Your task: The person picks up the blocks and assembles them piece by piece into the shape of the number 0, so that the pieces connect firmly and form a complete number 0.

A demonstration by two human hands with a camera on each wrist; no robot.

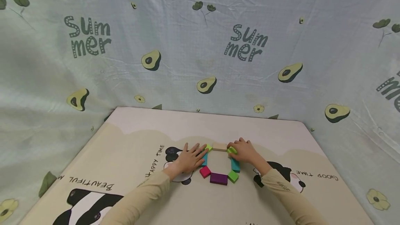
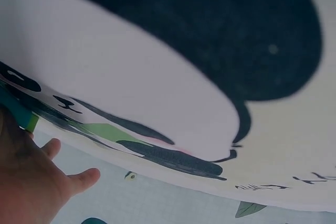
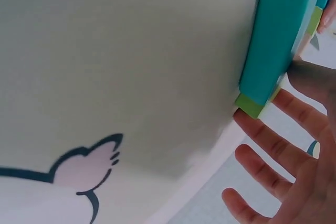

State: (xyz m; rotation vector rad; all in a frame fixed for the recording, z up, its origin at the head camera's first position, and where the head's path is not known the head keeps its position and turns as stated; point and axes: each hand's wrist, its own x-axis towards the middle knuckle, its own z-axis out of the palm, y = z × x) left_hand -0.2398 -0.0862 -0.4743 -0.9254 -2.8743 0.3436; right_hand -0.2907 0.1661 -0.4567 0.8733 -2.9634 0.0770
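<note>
Coloured wooden blocks form a ring on the table. My left hand [image 1: 189,159] lies with fingers spread at the ring's left side, its fingertips touching the upper-left lime green block [image 1: 208,147] and the left blue block [image 1: 205,159]. At the upper right, my right hand [image 1: 246,151] pinches a lime green block [image 1: 232,150] between thumb and fingers. That block sits at the far end of the right teal block [image 3: 275,40]. Between the two lime blocks is a plain wood block [image 1: 219,147]. In the left wrist view, the left hand [image 2: 31,182] partly hides its blocks.
The near side of the ring has a red block [image 1: 205,172], a purple block [image 1: 218,178] and a green block [image 1: 233,176]. Panda pictures and lettering decorate the tabletop [image 1: 131,155]. Behind the table hangs a curtain [image 1: 175,37] printed with avocados.
</note>
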